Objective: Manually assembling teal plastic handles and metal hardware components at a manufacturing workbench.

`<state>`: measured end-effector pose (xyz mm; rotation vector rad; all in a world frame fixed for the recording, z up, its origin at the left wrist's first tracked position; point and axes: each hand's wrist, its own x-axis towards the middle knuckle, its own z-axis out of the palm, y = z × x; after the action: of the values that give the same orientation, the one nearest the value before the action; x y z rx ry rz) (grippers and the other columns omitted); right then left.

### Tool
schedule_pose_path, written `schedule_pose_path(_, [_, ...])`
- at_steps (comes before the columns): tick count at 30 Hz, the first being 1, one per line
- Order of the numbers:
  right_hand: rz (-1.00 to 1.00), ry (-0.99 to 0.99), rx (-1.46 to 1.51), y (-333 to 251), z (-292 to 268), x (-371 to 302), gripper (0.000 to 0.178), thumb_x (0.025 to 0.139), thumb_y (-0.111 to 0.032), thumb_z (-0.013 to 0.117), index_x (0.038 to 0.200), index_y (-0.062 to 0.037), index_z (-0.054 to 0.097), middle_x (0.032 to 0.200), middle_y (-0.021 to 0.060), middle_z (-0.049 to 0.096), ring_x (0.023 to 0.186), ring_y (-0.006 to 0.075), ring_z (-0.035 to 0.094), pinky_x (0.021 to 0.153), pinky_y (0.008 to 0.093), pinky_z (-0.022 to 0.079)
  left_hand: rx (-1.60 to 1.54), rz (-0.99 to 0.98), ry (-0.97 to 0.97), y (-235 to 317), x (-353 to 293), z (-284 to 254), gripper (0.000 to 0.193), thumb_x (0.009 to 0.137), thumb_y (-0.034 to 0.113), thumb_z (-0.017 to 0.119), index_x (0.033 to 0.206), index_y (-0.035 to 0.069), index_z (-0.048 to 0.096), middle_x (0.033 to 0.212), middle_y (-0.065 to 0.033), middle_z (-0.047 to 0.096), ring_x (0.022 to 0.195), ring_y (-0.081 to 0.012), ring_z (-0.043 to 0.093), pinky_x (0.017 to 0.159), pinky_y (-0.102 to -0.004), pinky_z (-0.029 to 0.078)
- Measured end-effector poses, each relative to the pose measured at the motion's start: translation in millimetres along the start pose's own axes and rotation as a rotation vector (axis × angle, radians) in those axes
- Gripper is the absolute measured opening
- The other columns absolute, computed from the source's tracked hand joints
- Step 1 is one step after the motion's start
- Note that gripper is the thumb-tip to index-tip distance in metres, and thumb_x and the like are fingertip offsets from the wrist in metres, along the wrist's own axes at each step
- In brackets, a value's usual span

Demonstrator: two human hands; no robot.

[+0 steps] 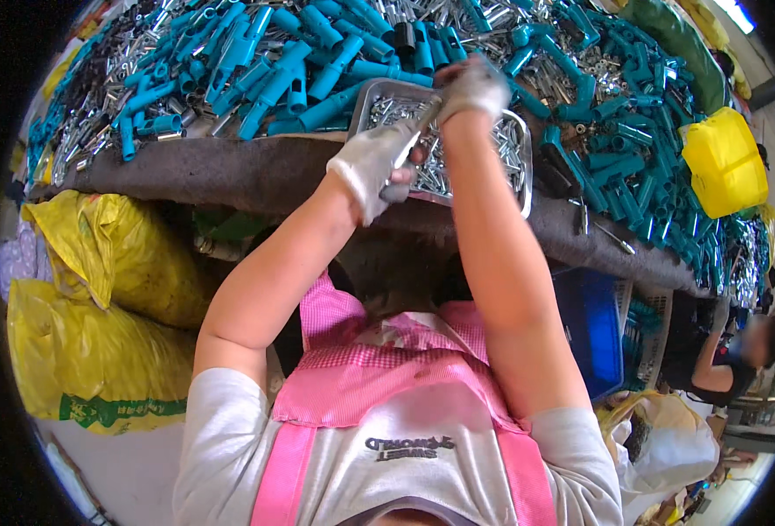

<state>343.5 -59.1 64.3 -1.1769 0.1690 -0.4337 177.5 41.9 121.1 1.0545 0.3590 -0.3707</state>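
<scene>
My left hand (374, 167), in a pale work glove with bare fingertips, is closed over the near left side of a metal tray (526, 188). A slender metal part (428, 116) sticks up from its grip toward my other hand; its exact kind does not show. My right hand (475, 92), also gloved, is over the tray's far side, beside the upper end of that part. Motion smears its fingers, so its grip is unclear. Many small silver pins (503, 145) fill the tray under both hands.
Teal tubular parts (269, 88) lie heaped behind the tray, with more teal parts (619, 162) at right. A yellow plastic container (725, 162) stands at the right. Yellow sacks (98, 342) sit at lower left, a blue crate (587, 329) below the bench. Another person (720, 364) is at far right.
</scene>
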Motion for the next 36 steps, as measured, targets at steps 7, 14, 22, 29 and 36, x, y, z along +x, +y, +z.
schedule_pose_path(7, [-0.213, -0.255, -0.65, -53.6, -59.8, 68.0, 0.034, 0.088, -0.022, 0.055, 0.115, -0.002, 0.055, 0.094, 0.0102, 0.064, 0.091, 0.0202, 0.059, 0.082, 0.0309, 0.046, -0.066, -0.028, -0.09, -15.3, -3.3, -28.8, 0.017, 0.092, 0.023, 0.048, 0.105, 0.011, 0.047, 0.077, -0.0023, 0.051, 0.048, -0.0048, 0.039, 0.036, -0.018, 0.022])
schedule_pose_path(14, [-0.569, -0.376, -1.059, -62.3, -67.5, -29.9, 0.025, 0.08, -0.026, 0.064, 0.104, -0.0195, 0.064, 0.118, 0.0148, 0.051, 0.099, 0.0289, 0.057, 0.081, 0.0331, 0.049, -0.111, -0.076, -0.189, -4.4, -4.7, -32.1, 0.021, 0.09, 0.02, 0.051, 0.109, 0.012, 0.049, 0.081, -0.0044, 0.057, 0.048, -0.005, 0.043, 0.035, -0.0157, 0.023])
schedule_pose_path(22, [0.535, -0.793, -0.124, -62.6, -71.3, -54.1, 0.025, 0.09, -0.026, 0.055, 0.105, -0.0071, 0.061, 0.089, 0.0006, 0.061, 0.074, 0.0098, 0.052, 0.058, 0.0214, 0.039, 0.019, -0.006, -0.23, -8.0, -1.9, -35.8, 0.03, 0.089, 0.019, 0.052, 0.119, 0.014, 0.048, 0.08, -0.0041, 0.057, 0.047, -0.0051, 0.041, 0.036, -0.0153, 0.024])
schedule_pose_path(29, [0.57, -0.567, -0.095, -64.2, -68.2, -62.1, 0.029, 0.087, -0.025, 0.058, 0.102, 0.0, 0.06, 0.085, 0.0074, 0.061, 0.068, 0.0136, 0.056, 0.055, 0.0247, 0.047, 0.277, 0.008, -0.187, -0.8, 0.0, -39.1, 0.033, 0.089, 0.019, 0.053, 0.121, 0.016, 0.047, 0.081, -0.0035, 0.056, 0.048, -0.0059, 0.042, 0.037, -0.0165, 0.022])
schedule_pose_path(36, [0.485, -0.426, -0.116, -54.5, -77.4, -33.8, 0.021, 0.09, -0.027, 0.054, 0.095, -0.0076, 0.059, 0.084, 0.0053, 0.063, 0.071, 0.0164, 0.061, 0.057, 0.0267, 0.046, 0.162, -0.099, -0.294, 7.8, -3.7, -48.1, 0.034, 0.09, 0.019, 0.049, 0.123, 0.015, 0.042, 0.082, -0.0031, 0.054, 0.048, -0.0061, 0.039, 0.036, -0.0156, 0.023])
